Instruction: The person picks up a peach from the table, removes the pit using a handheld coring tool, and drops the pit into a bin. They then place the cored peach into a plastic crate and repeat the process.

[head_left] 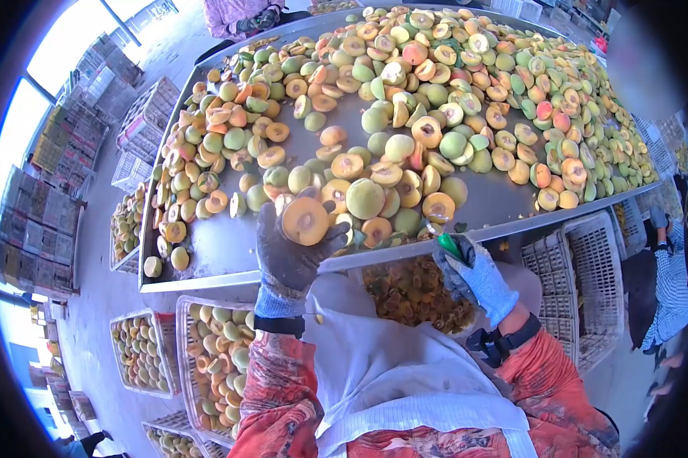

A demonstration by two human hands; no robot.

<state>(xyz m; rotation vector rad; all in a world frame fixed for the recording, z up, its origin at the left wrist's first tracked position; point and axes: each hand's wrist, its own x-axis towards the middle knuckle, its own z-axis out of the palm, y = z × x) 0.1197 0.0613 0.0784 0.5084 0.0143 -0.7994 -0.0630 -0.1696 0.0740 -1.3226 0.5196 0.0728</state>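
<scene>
White apron (389, 366) right under us, orange sleeves either side. Our left hand (290, 248) curled round peach half (306, 220), pit already out, held at table (229, 252) edge. Right hand (473, 275) fisted on green-handled tool (448, 244). Crates (214, 359) below partly filled with halves; we reckon loads of fruit left on table.

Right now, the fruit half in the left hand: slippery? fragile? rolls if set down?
The fruit half probably is slick: its cut orange face looks moist, and the left hand wears a dark glove. Likely soft enough to bruise under a hard squeeze, since the flesh looks ripe. Set cut-face down on the metal table it should sit still; on its rounded skin it may rock.
</scene>
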